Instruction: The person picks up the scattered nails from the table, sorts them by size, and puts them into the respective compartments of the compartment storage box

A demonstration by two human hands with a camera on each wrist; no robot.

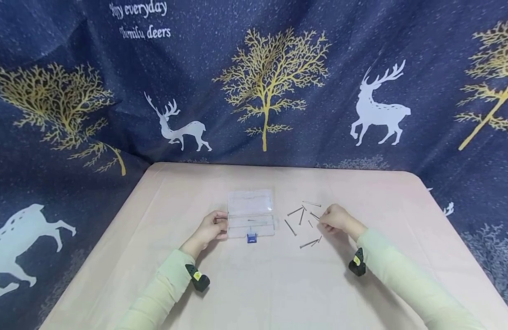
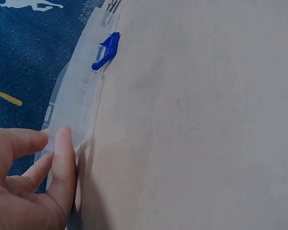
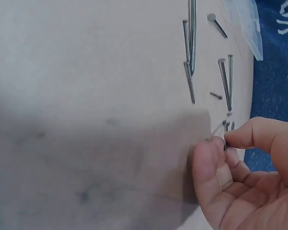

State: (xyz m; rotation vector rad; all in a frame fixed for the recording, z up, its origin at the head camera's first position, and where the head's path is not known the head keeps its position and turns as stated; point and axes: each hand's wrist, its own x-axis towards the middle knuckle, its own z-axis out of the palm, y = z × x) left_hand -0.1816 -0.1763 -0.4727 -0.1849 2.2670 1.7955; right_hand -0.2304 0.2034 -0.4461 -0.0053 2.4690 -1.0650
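The head view shows the whole table point(image 1: 274, 288), with the box point(image 1: 264, 231) lying between its left and right edges, some way in from the far edge. The lid point(image 1: 250, 201) is flipped back toward that edge, and a small nail point(image 1: 251, 220) lies inside. The left hand point(image 1: 210, 229) is at the box's left end, and its grip is clamped there. The left wrist view gives what the head view hides: the fingers meet the clear plastic around that end, and the latch point(image 2: 109, 53) slants out from the near side. It does not show inside the box.

The loose nails point(image 1: 290, 228) lie scattered between the box and the table's right edge, around the right hand point(image 1: 336, 217). From the head view alone, one cannot tell what the right grip has; the right wrist view shows thumb and finger nearly together on a nail point(image 3: 226, 125), whose head stands clear of the tips. That view also brings out the flat heads of the nails and a corner of clear plastic. Only the head view shows both wrist cameras point(image 1: 200, 280) strapped over the sleeves point(image 1: 165, 286).
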